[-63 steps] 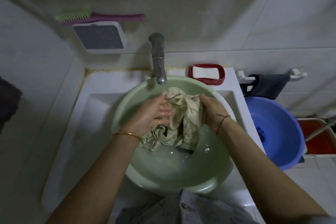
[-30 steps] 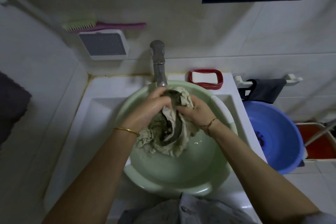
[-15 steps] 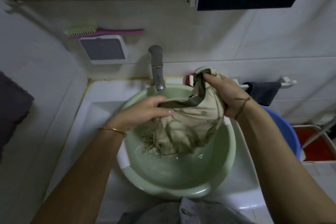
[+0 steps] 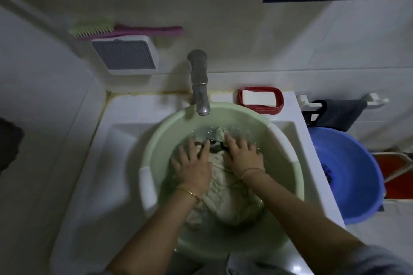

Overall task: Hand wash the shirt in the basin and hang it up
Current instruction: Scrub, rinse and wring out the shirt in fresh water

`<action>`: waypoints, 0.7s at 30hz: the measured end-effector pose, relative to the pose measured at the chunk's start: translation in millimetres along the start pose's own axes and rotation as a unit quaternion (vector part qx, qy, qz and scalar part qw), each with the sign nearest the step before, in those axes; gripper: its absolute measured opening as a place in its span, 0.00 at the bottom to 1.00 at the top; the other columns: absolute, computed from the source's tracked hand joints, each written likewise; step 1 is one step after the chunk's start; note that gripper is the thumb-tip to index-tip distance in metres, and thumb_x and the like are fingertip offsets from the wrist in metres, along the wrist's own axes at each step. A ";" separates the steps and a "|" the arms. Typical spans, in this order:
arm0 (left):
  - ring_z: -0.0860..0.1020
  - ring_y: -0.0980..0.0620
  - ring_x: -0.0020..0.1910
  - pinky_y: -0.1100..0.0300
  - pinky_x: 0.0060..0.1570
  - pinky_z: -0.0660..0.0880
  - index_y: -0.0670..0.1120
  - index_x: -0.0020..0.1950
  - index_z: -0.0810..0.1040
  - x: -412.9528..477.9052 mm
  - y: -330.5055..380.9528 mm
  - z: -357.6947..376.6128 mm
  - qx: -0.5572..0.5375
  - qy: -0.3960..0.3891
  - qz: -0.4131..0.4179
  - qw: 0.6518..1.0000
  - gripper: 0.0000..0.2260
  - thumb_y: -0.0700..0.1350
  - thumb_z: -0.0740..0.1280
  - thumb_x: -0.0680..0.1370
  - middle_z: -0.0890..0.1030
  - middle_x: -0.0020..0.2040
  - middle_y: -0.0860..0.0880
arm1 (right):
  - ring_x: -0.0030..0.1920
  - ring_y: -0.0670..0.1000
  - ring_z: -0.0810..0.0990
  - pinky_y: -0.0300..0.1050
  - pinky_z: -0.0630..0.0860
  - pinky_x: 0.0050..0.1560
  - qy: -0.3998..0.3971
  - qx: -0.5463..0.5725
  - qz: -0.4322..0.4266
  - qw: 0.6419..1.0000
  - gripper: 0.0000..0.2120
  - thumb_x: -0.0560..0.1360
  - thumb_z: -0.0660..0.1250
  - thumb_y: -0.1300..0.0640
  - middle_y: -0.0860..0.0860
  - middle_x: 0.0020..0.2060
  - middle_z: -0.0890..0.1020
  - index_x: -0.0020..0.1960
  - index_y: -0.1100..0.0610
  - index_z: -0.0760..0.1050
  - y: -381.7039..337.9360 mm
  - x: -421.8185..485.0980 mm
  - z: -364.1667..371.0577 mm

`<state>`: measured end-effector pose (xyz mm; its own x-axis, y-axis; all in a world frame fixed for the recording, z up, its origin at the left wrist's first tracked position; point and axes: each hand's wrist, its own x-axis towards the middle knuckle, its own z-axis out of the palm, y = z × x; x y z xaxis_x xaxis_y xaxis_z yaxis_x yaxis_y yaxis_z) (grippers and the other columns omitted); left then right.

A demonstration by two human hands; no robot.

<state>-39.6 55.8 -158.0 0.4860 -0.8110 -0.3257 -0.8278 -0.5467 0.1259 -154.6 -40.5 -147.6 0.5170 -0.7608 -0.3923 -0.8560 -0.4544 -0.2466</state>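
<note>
A pale green basin (image 4: pixel 156 140) holding water sits in the white sink. The cream patterned shirt (image 4: pixel 225 198) lies bunched and soaked in the water. My left hand (image 4: pixel 194 167) presses flat on its left part with fingers spread. My right hand (image 4: pixel 242 155) presses down on its upper right part, fingers straight and spread too. Both palms push the cloth under the water; the part beneath the hands is hidden.
A metal tap (image 4: pixel 199 82) overhangs the basin's far rim. A red soap dish (image 4: pixel 260 99) stands behind on the sink ledge. A blue tub (image 4: pixel 348 174) sits to the right, below a dark cloth on a rail (image 4: pixel 342 114). A brush (image 4: pixel 125 29) rests on a wall vent.
Half a second ago my right hand held the shirt lifted above the basin and my left gripped it. Now the shirt is down in the water and both hands press it flat.
</note>
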 end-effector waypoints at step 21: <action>0.79 0.51 0.36 0.60 0.40 0.75 0.45 0.41 0.79 29.5 25.1 -26.5 -0.807 -0.142 -0.242 0.519 0.20 0.56 0.56 0.81 0.80 0.33 0.47 | 0.40 0.50 0.77 0.42 0.70 0.37 0.190 0.322 -0.015 0.927 0.17 0.70 0.56 0.40 0.46 0.33 0.76 0.31 0.49 0.73 -61.5 -30.6 -5.9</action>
<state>-38.6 12.6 -139.6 0.2767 -0.5584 -0.7821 0.7974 -0.3207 0.5112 -117.8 8.0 -115.1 0.3948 -0.9163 -0.0665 -0.5948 -0.1998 -0.7786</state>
